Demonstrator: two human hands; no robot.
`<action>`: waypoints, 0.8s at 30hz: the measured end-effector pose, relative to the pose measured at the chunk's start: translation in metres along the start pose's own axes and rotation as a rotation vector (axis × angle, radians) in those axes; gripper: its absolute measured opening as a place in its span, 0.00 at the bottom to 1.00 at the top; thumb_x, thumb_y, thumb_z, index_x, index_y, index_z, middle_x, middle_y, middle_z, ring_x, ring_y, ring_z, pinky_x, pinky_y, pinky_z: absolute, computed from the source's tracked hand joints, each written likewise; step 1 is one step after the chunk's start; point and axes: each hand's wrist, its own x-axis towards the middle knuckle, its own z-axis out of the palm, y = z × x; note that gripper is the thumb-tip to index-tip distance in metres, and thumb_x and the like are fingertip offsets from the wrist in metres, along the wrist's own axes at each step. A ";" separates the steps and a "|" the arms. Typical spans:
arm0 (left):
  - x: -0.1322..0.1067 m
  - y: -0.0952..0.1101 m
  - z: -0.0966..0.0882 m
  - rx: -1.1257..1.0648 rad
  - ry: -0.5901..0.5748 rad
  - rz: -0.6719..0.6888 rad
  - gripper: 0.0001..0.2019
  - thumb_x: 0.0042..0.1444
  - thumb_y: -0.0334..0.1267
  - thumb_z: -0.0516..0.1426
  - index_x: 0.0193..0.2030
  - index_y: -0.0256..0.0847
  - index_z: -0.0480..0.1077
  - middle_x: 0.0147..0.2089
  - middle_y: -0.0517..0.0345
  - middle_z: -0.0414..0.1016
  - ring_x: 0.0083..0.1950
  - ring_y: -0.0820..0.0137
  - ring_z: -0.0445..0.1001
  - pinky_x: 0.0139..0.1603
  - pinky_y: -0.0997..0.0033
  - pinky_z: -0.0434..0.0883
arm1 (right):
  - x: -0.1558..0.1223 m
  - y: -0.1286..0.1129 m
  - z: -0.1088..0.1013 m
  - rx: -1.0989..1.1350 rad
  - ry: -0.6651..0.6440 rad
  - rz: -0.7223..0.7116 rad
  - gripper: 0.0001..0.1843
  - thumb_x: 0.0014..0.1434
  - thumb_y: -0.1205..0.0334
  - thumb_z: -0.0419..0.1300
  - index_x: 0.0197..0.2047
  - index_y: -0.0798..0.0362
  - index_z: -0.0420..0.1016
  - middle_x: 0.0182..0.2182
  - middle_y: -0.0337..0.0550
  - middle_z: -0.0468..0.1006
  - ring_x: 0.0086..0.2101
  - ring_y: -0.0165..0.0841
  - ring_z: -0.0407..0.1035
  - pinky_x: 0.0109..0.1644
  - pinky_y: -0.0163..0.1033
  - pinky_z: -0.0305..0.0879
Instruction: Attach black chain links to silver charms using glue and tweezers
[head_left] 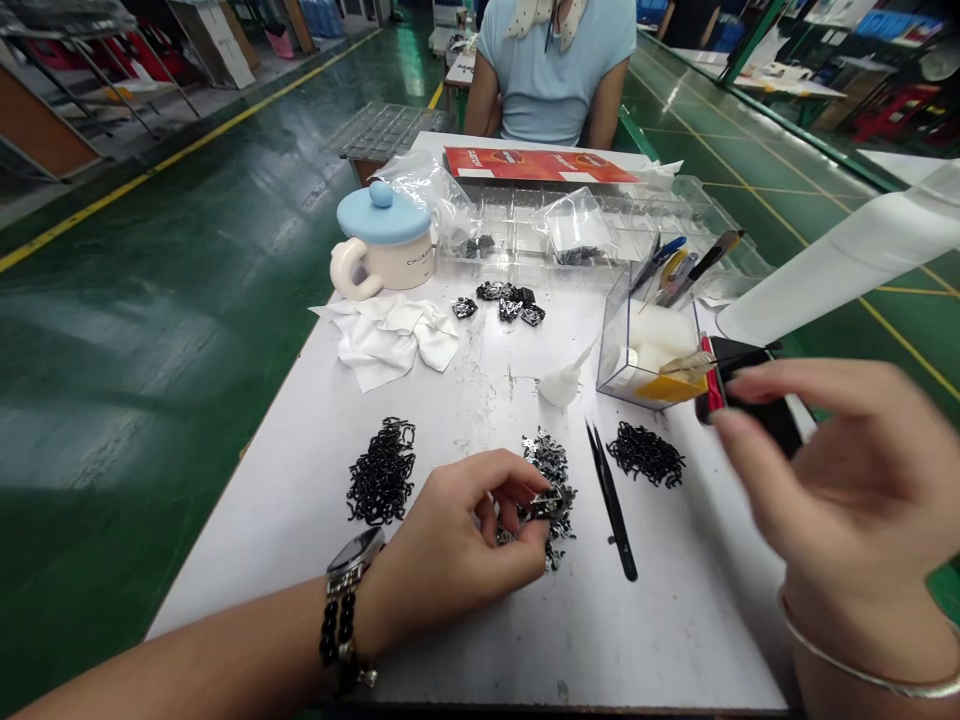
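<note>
My left hand [469,535] rests on the white table [420,400] with its fingers pinched on a small shiny metal part [545,506], right at a heap of the same metal parts [551,470]. My right hand [832,480] is raised at the right and grips a black and red object [739,385] between thumb and fingers. Black tweezers [611,500] lie between my hands. A pile of black wire rings [381,475] lies to the left of my left hand. A smaller black pile [646,455] lies to the right of the tweezers.
A cream mug with a blue lid [386,240], a crumpled white cloth [390,335], a clear box of pens and pads [652,345], plastic bags, clear trays and assembled black pieces [506,300] sit further back. Another person in a light blue shirt [555,65] sits beyond the table.
</note>
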 end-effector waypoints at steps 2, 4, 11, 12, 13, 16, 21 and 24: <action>-0.002 -0.001 0.000 0.173 0.050 0.215 0.12 0.47 0.26 0.57 0.39 0.39 0.71 0.31 0.58 0.73 0.27 0.74 0.67 0.27 0.72 0.68 | 0.002 -0.016 0.003 0.089 -0.265 -0.115 0.15 0.53 0.66 0.63 0.45 0.49 0.69 0.40 0.45 0.73 0.41 0.41 0.68 0.45 0.50 0.56; -0.002 -0.002 0.001 0.265 0.071 0.348 0.13 0.47 0.24 0.56 0.41 0.38 0.72 0.32 0.55 0.74 0.29 0.73 0.69 0.31 0.71 0.70 | 0.004 -0.029 0.005 0.148 -0.475 -0.198 0.14 0.53 0.62 0.64 0.44 0.50 0.70 0.41 0.45 0.74 0.42 0.40 0.67 0.45 0.50 0.55; -0.004 -0.007 0.001 0.400 0.098 0.500 0.17 0.48 0.22 0.56 0.45 0.38 0.71 0.37 0.52 0.76 0.36 0.70 0.74 0.35 0.70 0.73 | 0.000 -0.043 0.013 0.202 -0.503 -0.238 0.10 0.55 0.63 0.63 0.43 0.50 0.72 0.39 0.40 0.76 0.41 0.36 0.65 0.44 0.47 0.53; -0.004 -0.007 0.001 0.418 0.104 0.522 0.18 0.48 0.22 0.56 0.45 0.39 0.70 0.37 0.52 0.76 0.36 0.70 0.74 0.35 0.70 0.73 | -0.001 -0.044 0.014 0.197 -0.496 -0.240 0.10 0.56 0.64 0.63 0.42 0.50 0.72 0.38 0.40 0.77 0.40 0.35 0.65 0.44 0.47 0.53; -0.005 -0.008 0.002 0.437 0.110 0.543 0.18 0.48 0.22 0.56 0.46 0.40 0.70 0.38 0.53 0.76 0.36 0.70 0.74 0.35 0.70 0.73 | -0.002 -0.044 0.016 0.192 -0.490 -0.236 0.09 0.56 0.64 0.63 0.42 0.50 0.72 0.38 0.40 0.77 0.40 0.35 0.65 0.44 0.47 0.53; -0.006 -0.008 0.002 0.494 0.126 0.572 0.19 0.48 0.23 0.56 0.47 0.41 0.67 0.38 0.53 0.76 0.37 0.68 0.75 0.35 0.69 0.73 | -0.004 -0.045 0.019 0.202 -0.485 -0.226 0.07 0.57 0.65 0.62 0.41 0.51 0.70 0.36 0.39 0.78 0.39 0.33 0.66 0.44 0.46 0.53; -0.008 -0.006 0.003 0.529 0.188 0.566 0.21 0.48 0.24 0.57 0.49 0.41 0.61 0.37 0.55 0.76 0.38 0.69 0.75 0.37 0.69 0.73 | -0.003 -0.047 0.021 0.233 -0.504 -0.170 0.04 0.57 0.65 0.60 0.37 0.51 0.68 0.32 0.38 0.78 0.36 0.33 0.66 0.42 0.45 0.53; -0.010 -0.006 0.004 0.500 0.219 0.583 0.24 0.48 0.24 0.58 0.51 0.42 0.59 0.38 0.55 0.75 0.38 0.70 0.74 0.38 0.70 0.74 | -0.002 -0.049 0.021 0.244 -0.503 -0.139 0.03 0.57 0.65 0.59 0.35 0.51 0.67 0.30 0.37 0.77 0.35 0.32 0.66 0.42 0.45 0.53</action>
